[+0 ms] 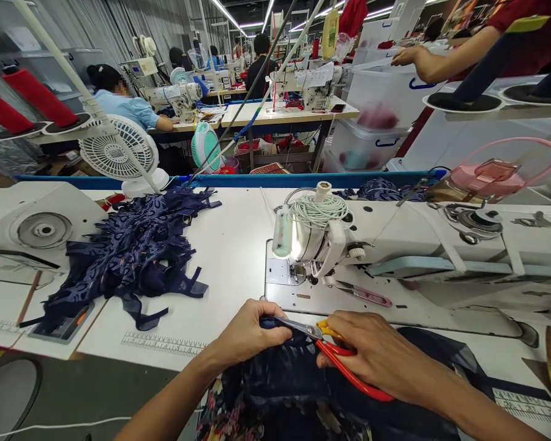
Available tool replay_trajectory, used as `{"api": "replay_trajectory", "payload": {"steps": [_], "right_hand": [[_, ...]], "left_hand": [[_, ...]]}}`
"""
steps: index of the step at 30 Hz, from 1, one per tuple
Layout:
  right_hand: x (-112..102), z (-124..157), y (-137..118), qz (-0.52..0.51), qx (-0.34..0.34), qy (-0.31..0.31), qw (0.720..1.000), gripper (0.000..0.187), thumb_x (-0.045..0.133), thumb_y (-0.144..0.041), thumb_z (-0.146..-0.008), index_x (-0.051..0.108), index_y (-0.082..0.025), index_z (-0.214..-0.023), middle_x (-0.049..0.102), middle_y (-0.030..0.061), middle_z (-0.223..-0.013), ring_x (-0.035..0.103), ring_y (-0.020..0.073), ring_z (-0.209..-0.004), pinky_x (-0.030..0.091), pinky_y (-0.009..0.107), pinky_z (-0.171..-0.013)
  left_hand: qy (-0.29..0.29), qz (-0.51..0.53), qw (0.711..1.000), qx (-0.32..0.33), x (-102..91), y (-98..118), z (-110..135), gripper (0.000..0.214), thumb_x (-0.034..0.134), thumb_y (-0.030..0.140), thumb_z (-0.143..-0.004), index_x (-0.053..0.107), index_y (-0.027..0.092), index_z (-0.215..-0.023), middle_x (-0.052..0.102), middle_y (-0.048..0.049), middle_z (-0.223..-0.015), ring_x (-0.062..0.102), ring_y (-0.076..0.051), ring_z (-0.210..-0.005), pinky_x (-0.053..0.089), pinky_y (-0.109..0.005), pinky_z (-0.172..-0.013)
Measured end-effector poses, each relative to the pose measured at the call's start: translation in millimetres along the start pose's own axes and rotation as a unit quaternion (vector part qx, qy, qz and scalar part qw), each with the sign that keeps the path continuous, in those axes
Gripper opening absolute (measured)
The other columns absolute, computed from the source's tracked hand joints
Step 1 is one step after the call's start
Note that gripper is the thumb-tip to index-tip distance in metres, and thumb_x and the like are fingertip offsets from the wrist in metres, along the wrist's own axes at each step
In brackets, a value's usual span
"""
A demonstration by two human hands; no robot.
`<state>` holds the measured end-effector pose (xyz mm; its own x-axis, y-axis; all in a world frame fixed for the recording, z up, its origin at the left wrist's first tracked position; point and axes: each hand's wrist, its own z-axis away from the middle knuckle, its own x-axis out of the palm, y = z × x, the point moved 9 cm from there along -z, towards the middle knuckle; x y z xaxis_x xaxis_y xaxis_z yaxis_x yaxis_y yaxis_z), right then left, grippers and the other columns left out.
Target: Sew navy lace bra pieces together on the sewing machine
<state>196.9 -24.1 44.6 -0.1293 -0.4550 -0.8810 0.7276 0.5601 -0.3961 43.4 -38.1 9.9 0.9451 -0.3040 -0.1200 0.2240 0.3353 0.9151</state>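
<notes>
My left hand [257,331] pinches the edge of a dark navy fabric piece [289,380] between thumb and fingers at the front of the table. In my right hand [371,349] is a pair of scissors [344,361] with red and yellow handles. Their blades point left and lie at the fabric's edge, touching or almost touching my left thumb and fingers. The navy fabric drapes over the table edge toward my lap, with floral cloth [220,407] beneath it. Just beyond my hands stands a white sewing machine [395,233], its lamp lit.
A heap of navy lace pieces [142,245] lies on the left. Thread snips [367,295] rest on the machine bed. Behind are a white fan [119,147], red thread cones [41,98], plastic bins [371,92], and a person's arm [450,55] at upper right.
</notes>
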Motion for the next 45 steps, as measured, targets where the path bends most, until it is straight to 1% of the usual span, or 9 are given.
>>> {"api": "replay_trajectory", "payload": {"steps": [10,19,24,26,30,34,38,41,45], "right_hand": [[-2.6,5.2,3.8,-0.045,0.014,0.01,0.999,0.04,0.066,-0.054,-0.082,0.046,-0.022,-0.069,0.059,-0.0025,-0.071,0.053,0.0163,-0.065,0.033,0.026,-0.058],[-8.2,14.3,7.6,-0.117,-0.002,0.016,0.993,0.027,0.051,-0.035,-0.094,0.057,-0.023,-0.071,0.067,-0.0009,-0.075,0.06,0.0158,-0.068,0.04,0.026,-0.063],[-29.0,77.7,74.7,0.001,0.115,0.14,0.983,0.03,0.058,-0.051,-0.087,0.056,-0.022,-0.081,0.065,0.0028,-0.079,0.061,0.0179,-0.068,0.04,0.027,-0.059],[-36.7,115.3,111.4,0.086,0.201,0.176,0.96,0.039,0.05,-0.059,-0.088,0.058,-0.021,-0.088,0.066,0.0063,-0.084,0.063,0.0212,-0.07,0.039,0.028,-0.056],[-33.5,174.5,177.6,0.161,0.365,0.124,0.909,0.037,0.043,-0.052,-0.091,0.06,-0.019,-0.092,0.067,0.0094,-0.091,0.066,0.0258,-0.077,0.035,0.027,-0.049],[-28.3,185.3,200.7,0.123,0.353,0.127,0.919,0.027,0.047,-0.04,-0.09,0.063,-0.019,-0.098,0.068,0.0106,-0.096,0.067,0.027,-0.085,0.045,0.031,-0.059],[-37.9,168.9,182.9,0.185,0.304,0.213,0.91,0.029,0.042,-0.028,-0.093,0.067,-0.017,-0.104,0.068,0.0182,-0.091,0.066,0.0348,-0.089,0.049,0.041,-0.069],[-47.3,130.7,122.0,0.153,0.179,0.314,0.92,0.032,0.039,-0.03,-0.096,0.067,-0.019,-0.106,0.069,0.0181,-0.1,0.065,0.0341,-0.093,0.05,0.046,-0.078],[-25.9,49.7,-7.0,-0.069,-0.126,0.179,0.973,0.045,0.056,-0.043,-0.092,0.053,-0.024,-0.133,0.063,0.0088,-0.125,0.056,0.0221,-0.118,0.045,0.035,-0.1]], "left_hand": [[-0.036,-0.009,0.999,0.031,12.8,7.7,0.0,0.009,0.065,0.022,-0.071,0.069,0.013,-0.073,0.053,0.0025,-0.061,0.042,-0.009,-0.057,0.031,-0.021,-0.052],[-0.014,-0.07,0.996,0.051,5.4,11.7,0.0,0.011,0.063,0.025,-0.076,0.068,0.015,-0.077,0.063,-0.0011,-0.072,0.053,-0.013,-0.066,0.04,-0.022,-0.06],[0.101,-0.27,0.945,0.155,-39.0,29.5,25.5,0.01,0.054,0.026,-0.084,0.059,0.02,-0.078,0.063,-0.0019,-0.082,0.057,-0.017,-0.078,0.044,-0.026,-0.073],[0.092,-0.317,0.932,0.147,-57.3,19.3,34.2,0.012,0.054,0.032,-0.085,0.056,0.021,-0.079,0.062,-0.0012,-0.079,0.058,-0.018,-0.076,0.045,-0.025,-0.071],[0.053,-0.326,0.936,0.121,-84.8,-2.9,36.7,0.015,0.054,0.037,-0.084,0.052,0.024,-0.078,0.066,0.0,-0.08,0.062,-0.019,-0.075,0.048,-0.023,-0.067],[0.072,-0.343,0.926,0.137,-89.8,11.3,41.5,0.01,0.056,0.032,-0.081,0.05,0.025,-0.077,0.063,0.0018,-0.077,0.06,-0.019,-0.075,0.048,-0.023,-0.068],[0.07,-0.326,0.937,0.103,-83.0,31.1,52.6,0.015,0.058,0.038,-0.082,0.054,0.024,-0.086,0.06,0.0002,-0.083,0.058,-0.019,-0.081,0.047,-0.024,-0.074],[-0.005,-0.265,0.962,0.066,-61.5,39.5,59.9,0.017,0.061,0.036,-0.082,0.056,0.022,-0.09,0.06,-0.0005,-0.089,0.056,-0.017,-0.084,0.046,-0.024,-0.077],[-0.141,-0.18,0.971,0.071,-16.7,59.0,79.2,0.021,0.068,0.034,-0.078,0.061,0.024,-0.095,0.061,0.0003,-0.093,0.055,-0.016,-0.084,0.044,-0.023,-0.077]]}}
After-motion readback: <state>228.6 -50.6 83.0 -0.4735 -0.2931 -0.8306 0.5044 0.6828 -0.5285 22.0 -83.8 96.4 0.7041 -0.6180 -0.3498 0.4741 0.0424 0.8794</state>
